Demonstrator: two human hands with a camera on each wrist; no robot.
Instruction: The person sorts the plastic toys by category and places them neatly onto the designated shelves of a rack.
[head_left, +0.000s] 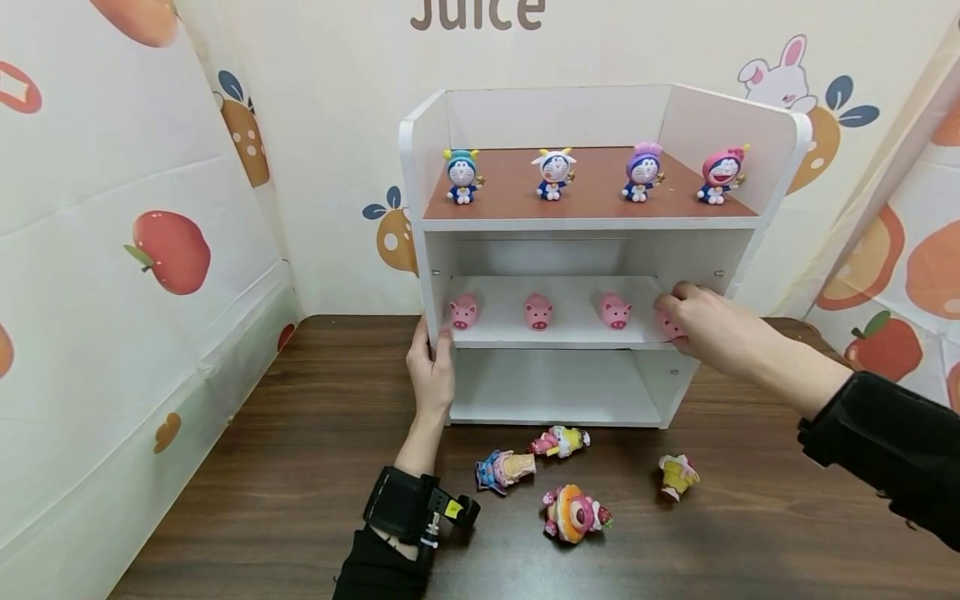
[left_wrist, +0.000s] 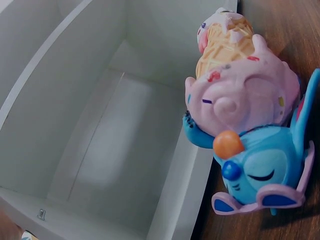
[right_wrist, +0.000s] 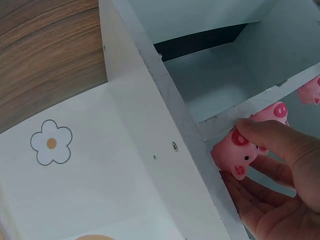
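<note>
Gripping the left side panel of the white, three-tier shelf unit point(head_left: 555, 387), the left hand point(head_left: 431, 375) has its thumb at the front edge and its fingers along the outer side. The unit stands on the dark wood-grain counter point(head_left: 285, 467). At its left end, a blue-and-white cat figurine in a teal hat point(head_left: 462, 177) sits on the brown top tier, above a small pink pig figurine point(head_left: 464, 312). On the counter, a blue figurine with a pink swirl and tan waffle cone point(head_left: 506, 471) lies before the unit. Toward centre follow a second pig point(head_left: 537, 312), a white-hatted cat point(head_left: 555, 175), a pink-and-yellow figurine point(head_left: 560, 442) and a pink figurine with an orange ring point(head_left: 576, 514). Farther right are a third pig point(head_left: 616, 312), a purple-hatted cat point(head_left: 642, 173), a yellow-clothed figurine point(head_left: 678, 477) and a pink-hatted cat point(head_left: 722, 177). At the middle tier's right end, the right hand point(head_left: 708, 325) pinches a fourth pig point(right_wrist: 232, 155) between thumb and fingers; base contact cannot be determined.
</note>
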